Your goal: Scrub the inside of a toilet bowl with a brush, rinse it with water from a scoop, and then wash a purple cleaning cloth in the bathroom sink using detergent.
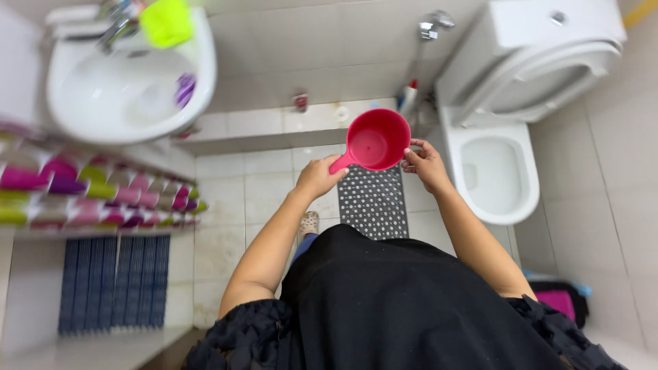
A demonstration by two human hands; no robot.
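A black, soft-folded garment [411, 301] fills the near view. Above it, the left hand [317, 178] is curled tight around the handle of a smooth red plastic scoop [375, 140], held level over a dark perforated floor mat [373, 202]; the right hand [426, 164] pinches the round rim with fingers narrowly bent. Whether the deep bowl holds water cannot be told. Glossy pale tiles [226, 199] cover the floor. To the right stands a white ceramic toilet [497, 164], lid up. At far left, a rounded white washbasin [123, 89] carries a lime-green plastic container [166, 22] on its rim.
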